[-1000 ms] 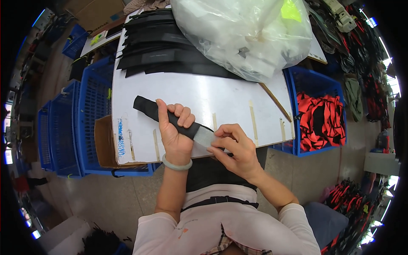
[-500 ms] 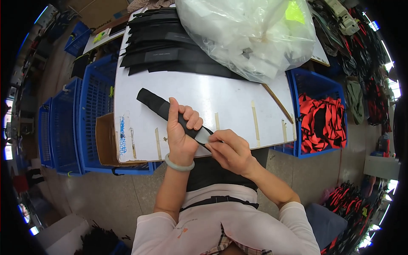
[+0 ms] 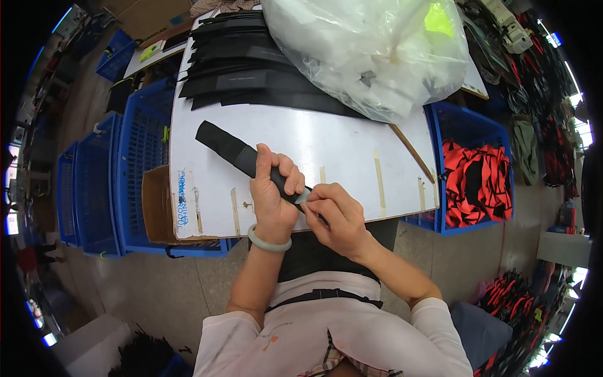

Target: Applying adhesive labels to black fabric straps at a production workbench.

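A long black fabric sleeve (image 3: 226, 149) slants over the front part of the white table, its far end up to the left. My left hand (image 3: 274, 188) is wrapped round its lower part, thumb along the top. At the near end, my right hand (image 3: 336, 217) pinches the sleeve's edge with bent fingers. Between the two hands a small piece of whitish, translucent sheet (image 3: 303, 196) shows at the sleeve's mouth; the rest of it is hidden. Several flat black fabric pieces (image 3: 235, 81) like it lie stacked at the back left of the table.
A big clear plastic bag (image 3: 370, 56) of white pieces covers the table's back right. A wooden stick (image 3: 411, 152) lies below it. Blue crates (image 3: 147, 125) stand at the left; another blue crate (image 3: 474, 119) at the right holds red-and-black pieces (image 3: 477, 182). A cardboard box (image 3: 157, 204) is at the table's left edge.
Less of the whitish sheet shows; it has gone further into the sleeve's near end. My right hand has closed in nearer the left, and the sleeve's far end has shifted slightly up and left.
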### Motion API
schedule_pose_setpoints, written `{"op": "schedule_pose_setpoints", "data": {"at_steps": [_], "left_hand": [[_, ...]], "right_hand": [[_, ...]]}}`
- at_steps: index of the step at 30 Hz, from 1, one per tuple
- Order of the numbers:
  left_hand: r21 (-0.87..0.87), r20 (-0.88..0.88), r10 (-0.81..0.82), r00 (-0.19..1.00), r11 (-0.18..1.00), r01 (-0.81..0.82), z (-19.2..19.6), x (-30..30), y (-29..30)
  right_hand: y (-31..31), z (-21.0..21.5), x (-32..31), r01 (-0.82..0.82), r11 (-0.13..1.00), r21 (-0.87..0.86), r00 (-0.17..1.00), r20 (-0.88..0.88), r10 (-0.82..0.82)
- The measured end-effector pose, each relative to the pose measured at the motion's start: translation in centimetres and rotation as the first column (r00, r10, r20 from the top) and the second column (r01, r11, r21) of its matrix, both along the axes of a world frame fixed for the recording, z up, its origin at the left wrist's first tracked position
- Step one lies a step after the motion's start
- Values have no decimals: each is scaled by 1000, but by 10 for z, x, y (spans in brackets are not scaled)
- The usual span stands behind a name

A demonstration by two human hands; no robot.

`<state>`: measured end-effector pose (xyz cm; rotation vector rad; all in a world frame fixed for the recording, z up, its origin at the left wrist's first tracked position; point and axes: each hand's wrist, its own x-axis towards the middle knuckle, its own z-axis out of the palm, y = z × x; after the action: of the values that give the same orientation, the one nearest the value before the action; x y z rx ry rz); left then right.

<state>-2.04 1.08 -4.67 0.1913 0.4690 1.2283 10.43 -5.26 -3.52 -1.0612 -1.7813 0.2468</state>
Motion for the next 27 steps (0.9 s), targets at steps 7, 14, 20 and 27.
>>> {"op": "schedule_pose_setpoints", "data": {"at_steps": [7, 14, 20, 27], "left_hand": [[-134, 147, 22, 989, 991, -2, 4, 8, 3], [-173, 136, -6, 991, 984, 30, 8, 14, 7], [-151, 143, 69, 987, 987, -47, 14, 4, 16], [-133, 160, -2, 987, 991, 24, 9, 6, 14]], "right_hand": [[5, -6, 5, -48, 997, 60, 999, -2, 48], [11, -6, -1, 46, 995, 88, 999, -30, -44], [0, 6, 6, 103, 992, -67, 977, 192, -88], [2, -2, 5, 78, 990, -119, 964, 263, -44]]}}
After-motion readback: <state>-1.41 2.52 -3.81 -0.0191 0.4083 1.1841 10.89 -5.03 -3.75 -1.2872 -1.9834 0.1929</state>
